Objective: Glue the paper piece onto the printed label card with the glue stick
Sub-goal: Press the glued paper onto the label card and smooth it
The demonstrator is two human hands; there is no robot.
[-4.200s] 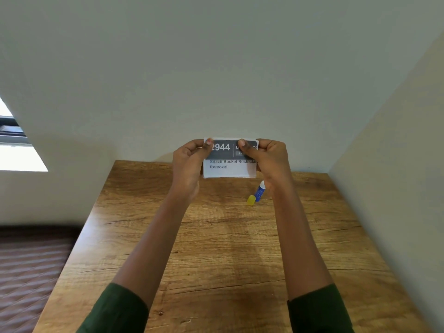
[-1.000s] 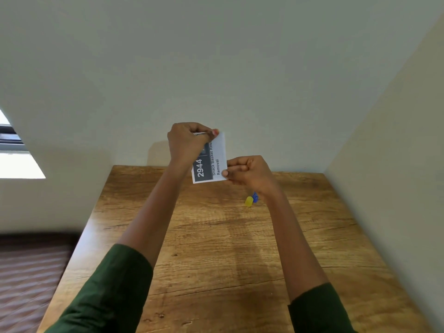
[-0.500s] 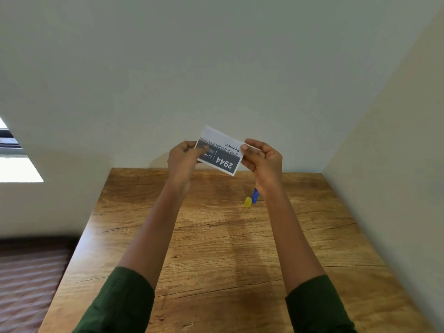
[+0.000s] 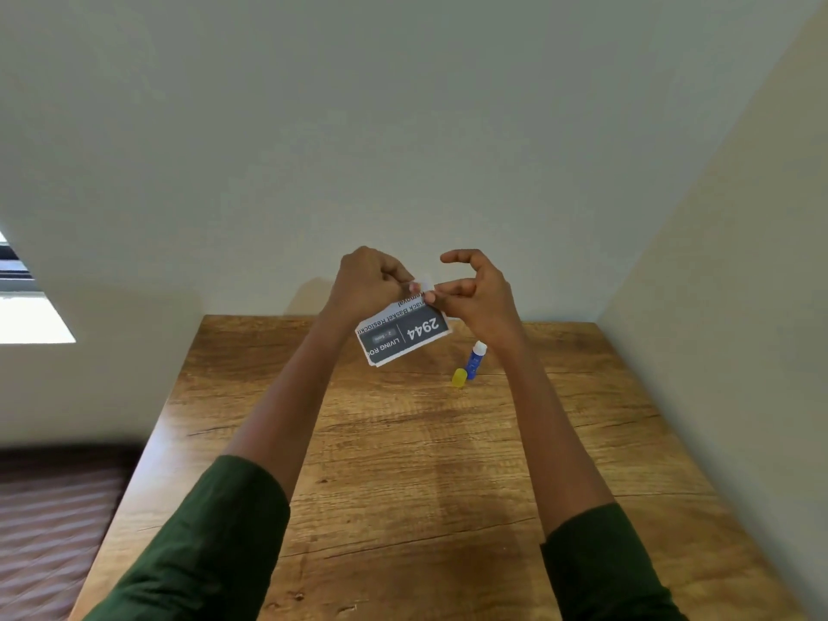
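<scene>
Two hands aloft: the left hand (image 4: 367, 284) grips the upside-down label card (image 4: 403, 338); the right hand (image 4: 479, 298) seemingly pinches the paper piece (image 4: 424, 282) at its 12 o'clock. Glue stick (image 4: 476, 358) and yellow cap (image 4: 459, 377) lie at 5 o'clock on the wooden table (image 4: 403, 486), cornered by pale walls (image 4: 403, 127); window (image 4: 27, 316) at 9 o'clock.

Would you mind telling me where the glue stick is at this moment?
In the head view, the glue stick lies on the wooden table, right of centre, just below the right hand, with a yellow piece at its near end.
</scene>
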